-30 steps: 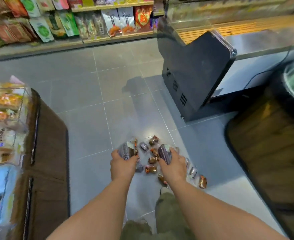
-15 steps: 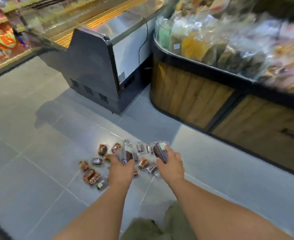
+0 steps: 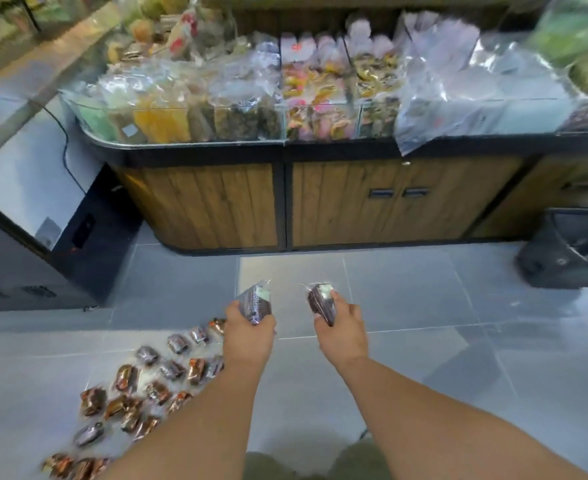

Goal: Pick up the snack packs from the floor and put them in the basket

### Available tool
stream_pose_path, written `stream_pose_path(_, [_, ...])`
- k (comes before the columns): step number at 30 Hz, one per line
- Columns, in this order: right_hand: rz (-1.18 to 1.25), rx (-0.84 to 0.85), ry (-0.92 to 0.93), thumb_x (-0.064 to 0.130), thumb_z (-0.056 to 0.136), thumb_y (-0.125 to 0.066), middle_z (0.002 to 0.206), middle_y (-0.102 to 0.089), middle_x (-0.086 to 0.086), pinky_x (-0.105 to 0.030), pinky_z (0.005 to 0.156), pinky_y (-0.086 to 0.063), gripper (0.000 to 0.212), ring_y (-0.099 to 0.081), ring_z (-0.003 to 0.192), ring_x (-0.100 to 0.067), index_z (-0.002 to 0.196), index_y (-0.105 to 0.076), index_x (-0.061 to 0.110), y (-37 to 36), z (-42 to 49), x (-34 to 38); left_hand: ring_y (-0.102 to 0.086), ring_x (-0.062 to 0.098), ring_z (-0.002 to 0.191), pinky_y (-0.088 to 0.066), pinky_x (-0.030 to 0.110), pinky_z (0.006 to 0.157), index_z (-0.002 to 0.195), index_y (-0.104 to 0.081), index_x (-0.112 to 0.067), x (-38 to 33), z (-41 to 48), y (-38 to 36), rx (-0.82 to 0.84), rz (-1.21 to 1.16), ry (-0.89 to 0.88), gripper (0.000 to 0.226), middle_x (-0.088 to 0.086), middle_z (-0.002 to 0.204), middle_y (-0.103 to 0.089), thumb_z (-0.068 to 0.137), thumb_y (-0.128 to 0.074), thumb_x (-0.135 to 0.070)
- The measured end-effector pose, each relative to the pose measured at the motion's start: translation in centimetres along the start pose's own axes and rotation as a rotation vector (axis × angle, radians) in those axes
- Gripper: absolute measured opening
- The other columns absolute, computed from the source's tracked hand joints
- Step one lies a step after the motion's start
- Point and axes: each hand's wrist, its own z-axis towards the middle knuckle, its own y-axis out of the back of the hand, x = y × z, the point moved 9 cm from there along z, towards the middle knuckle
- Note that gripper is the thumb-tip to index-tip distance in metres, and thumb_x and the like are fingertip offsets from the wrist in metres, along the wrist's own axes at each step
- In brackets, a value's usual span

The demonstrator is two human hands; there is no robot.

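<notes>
My left hand (image 3: 249, 332) grips a dark snack pack (image 3: 256, 301) in clear wrap, held above the grey floor. My right hand (image 3: 341, 327) grips another dark snack pack (image 3: 320, 301) a little to the right at the same height. Several brown and silver snack packs (image 3: 136, 393) lie scattered on the floor tiles at the lower left, beside my left forearm. A dark basket (image 3: 569, 251) stands on the floor at the far right edge, with something small inside that I cannot make out.
A wood-panelled display counter (image 3: 285, 202) with bagged snacks on top runs across ahead. A black and grey chest freezer (image 3: 26, 209) stands at the left. Grey floor tiles (image 3: 424, 306) lie between my hands and the basket. My knees show at the bottom.
The view has swung to the right, from the freezer to the counter and the basket. Both hands, each holding a pack, have lifted away from the pile, which now lies to my left.
</notes>
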Motion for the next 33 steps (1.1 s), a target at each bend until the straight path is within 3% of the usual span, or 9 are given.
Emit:
stream_pose_path(3, [0.021, -0.057, -0.05, 0.036, 0.093, -0.051, 0.132, -0.038, -0.004, -0.036, 0.105, -0.035, 0.057, -0.046, 0.119, -0.025, 0.145, -0.03, 0.032, 5.0, 0.4, -4.2, -0.056, 0.021, 0.078, -0.041, 0.026, 0.07, 0.127, -0.044, -0.016, -1.9, -3.0, -5.1, 0.069, 0.034, -0.059, 0.054, 0.004, 0.092, -0.06, 0.077, -0.065, -0.011])
stream_pose_path(7, [0.043, -0.107, -0.075, 0.036, 0.093, -0.05, 0.133, -0.038, -0.004, -0.039, 0.106, -0.034, 0.057, -0.045, 0.121, -0.025, 0.145, -0.03, 0.031, 10.9, 1.3, -9.1, -0.057, 0.023, 0.084, -0.047, 0.031, 0.077, 0.128, -0.04, -0.019, -4.4, -6.4, -11.7, 0.139, 0.115, -0.124, 0.056, 0.007, 0.103, -0.06, 0.077, -0.064, -0.016])
stream_pose_path(11, [0.064, -0.144, -0.115, 0.037, 0.093, -0.049, 0.135, -0.037, -0.006, -0.039, 0.107, -0.033, 0.058, -0.043, 0.124, -0.027, 0.146, -0.028, 0.03, 16.0, 2.7, -13.6, -0.055, 0.012, 0.072, -0.043, 0.025, 0.072, 0.129, -0.039, -0.017, -6.6, -9.6, -17.3, 0.173, 0.116, -0.168, 0.055, 0.006, 0.102, -0.057, 0.08, -0.063, -0.012])
stream_pose_path(14, [0.097, -0.164, -0.131, 0.037, 0.093, -0.049, 0.137, -0.036, -0.005, -0.04, 0.107, -0.032, 0.058, -0.041, 0.125, -0.028, 0.147, -0.027, 0.03, 19.1, 3.7, -16.4, -0.055, 0.022, 0.083, -0.044, 0.027, 0.075, 0.131, -0.039, -0.018, -7.7, -11.1, -21.0, 0.161, 0.123, -0.182, 0.057, 0.005, 0.104, -0.057, 0.079, -0.063, -0.014])
stream_pose_path(20, [0.137, -0.209, -0.185, 0.038, 0.092, -0.05, 0.14, -0.035, -0.006, -0.039, 0.107, -0.031, 0.059, -0.041, 0.127, -0.027, 0.146, -0.028, 0.031, 23.3, 5.0, -21.5, -0.056, 0.025, 0.089, -0.046, 0.03, 0.076, 0.13, -0.038, -0.02, -9.4, -13.2, -27.5, 0.205, 0.173, -0.216, 0.057, 0.009, 0.109, -0.057, 0.079, -0.063, -0.017])
stream_pose_path(26, [0.203, -0.26, -0.261, 0.039, 0.093, -0.051, 0.14, -0.035, -0.007, -0.04, 0.109, -0.029, 0.06, -0.04, 0.127, -0.028, 0.147, -0.027, 0.03, 28.5, 7.9, -26.6, -0.059, 0.023, 0.083, -0.044, 0.027, 0.069, 0.125, -0.04, -0.019, -12.3, -13.8, -36.2, 0.277, 0.228, -0.244, 0.052, 0.009, 0.106, -0.059, 0.078, -0.06, -0.019])
stream_pose_path(30, [0.224, -0.283, -0.304, 0.039, 0.093, -0.05, 0.136, -0.036, -0.006, -0.041, 0.109, -0.029, 0.059, -0.043, 0.123, -0.027, 0.147, -0.027, 0.032, 33.0, 11.3, -30.4, -0.06, 0.027, 0.094, -0.051, 0.034, 0.08, 0.129, -0.037, -0.022, -14.7, -13.8, -44.1, 0.326, 0.283, -0.267, 0.06, 0.007, 0.11, -0.058, 0.075, -0.061, -0.026])
stream_pose_path(33, [0.208, -0.323, -0.336, 0.039, 0.093, -0.049, 0.135, -0.037, -0.007, -0.042, 0.109, -0.03, 0.058, -0.042, 0.124, -0.028, 0.146, -0.027, 0.032, 37.8, 14.4, -33.6, -0.062, 0.027, 0.09, -0.054, 0.041, 0.083, 0.121, -0.041, -0.026, -17.1, -14.0, -50.9, 0.344, 0.293, -0.304, 0.055, 0.005, 0.104, -0.062, 0.071, -0.059, -0.039])
